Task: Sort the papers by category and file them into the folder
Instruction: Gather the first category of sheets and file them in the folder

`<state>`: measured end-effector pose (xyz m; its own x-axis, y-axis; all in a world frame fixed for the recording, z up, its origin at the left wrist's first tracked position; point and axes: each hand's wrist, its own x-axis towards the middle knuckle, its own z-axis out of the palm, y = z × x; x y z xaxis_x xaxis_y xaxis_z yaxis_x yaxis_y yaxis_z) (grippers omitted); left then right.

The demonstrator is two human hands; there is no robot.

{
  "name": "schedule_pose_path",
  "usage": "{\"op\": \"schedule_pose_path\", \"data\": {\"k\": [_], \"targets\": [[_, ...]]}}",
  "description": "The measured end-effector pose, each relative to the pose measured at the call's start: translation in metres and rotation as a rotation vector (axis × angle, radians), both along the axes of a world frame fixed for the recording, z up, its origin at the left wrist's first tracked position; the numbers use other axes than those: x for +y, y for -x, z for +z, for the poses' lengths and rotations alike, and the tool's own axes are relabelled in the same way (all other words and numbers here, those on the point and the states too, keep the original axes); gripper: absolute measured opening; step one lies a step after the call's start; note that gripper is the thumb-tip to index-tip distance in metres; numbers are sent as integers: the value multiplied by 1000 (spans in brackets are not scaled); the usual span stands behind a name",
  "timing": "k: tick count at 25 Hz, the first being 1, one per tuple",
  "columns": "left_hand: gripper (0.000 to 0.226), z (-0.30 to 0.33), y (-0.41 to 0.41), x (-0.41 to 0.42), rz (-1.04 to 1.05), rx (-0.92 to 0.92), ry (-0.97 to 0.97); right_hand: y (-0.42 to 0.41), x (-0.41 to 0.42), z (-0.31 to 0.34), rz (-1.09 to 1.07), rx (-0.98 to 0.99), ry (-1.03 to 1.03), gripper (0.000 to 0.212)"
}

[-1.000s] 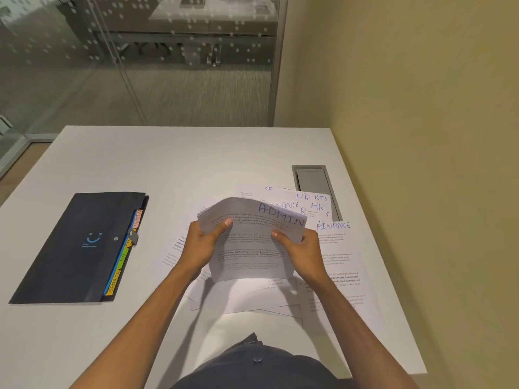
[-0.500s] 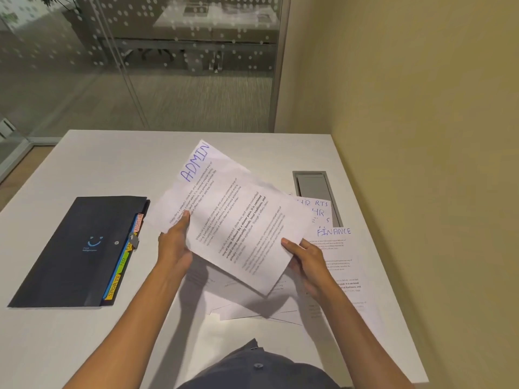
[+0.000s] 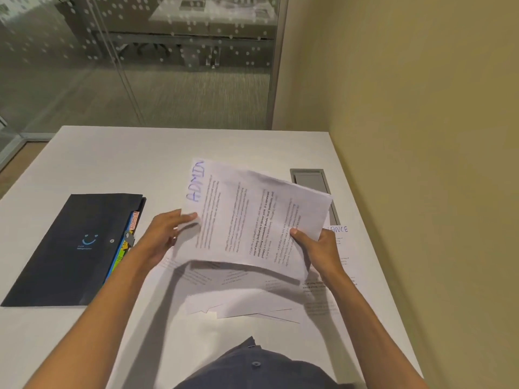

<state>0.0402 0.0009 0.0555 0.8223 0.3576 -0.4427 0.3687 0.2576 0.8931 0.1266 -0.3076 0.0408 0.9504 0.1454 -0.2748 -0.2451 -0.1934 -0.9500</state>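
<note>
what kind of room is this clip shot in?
Most likely an office, perhaps a small meeting room. A white desk with a built-in cable hatch sits against a glass partition dotted with frosted spots, with another table visible beyond it. Labelled paperwork and a folder fit that.

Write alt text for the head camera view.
Both hands, left and right, hold a white printed sheet handwritten ADMIN above scattered white papers on a white table. A closed dark blue folder with coloured tabs lies to the left.
</note>
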Motion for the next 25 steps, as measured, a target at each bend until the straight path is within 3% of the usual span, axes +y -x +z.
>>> {"op": "schedule_pose_path", "data": {"k": [2, 4, 8, 13, 18, 21, 25], "targets": [[18, -8, -3, -7, -80, 47, -182, 5, 3, -3, 17, -18, 6, 17], [25, -18, -4, -24, 28, 4, -246, 11, 9, -11, -14, -25, -46, 19], [26, -51, -9, -57, 242, -33, -205, 19, 23, -22, -134, 5, -141, 22], [18, -65, -4, -75, 249, 14, -181, 18, 14, -25, -129, -8, -93, 17], [5, -64, -3, -72, 184, -45, -271, 4, -8, -17, -19, -266, 257, 15], [18, -55, -8, -67, 142, -89, -346, -10, -12, 6, 176, -492, 568, 19], [43, -27, -24, -65, -64, -205, -468, -22, 14, 35, 589, -625, 893, 23]]}}
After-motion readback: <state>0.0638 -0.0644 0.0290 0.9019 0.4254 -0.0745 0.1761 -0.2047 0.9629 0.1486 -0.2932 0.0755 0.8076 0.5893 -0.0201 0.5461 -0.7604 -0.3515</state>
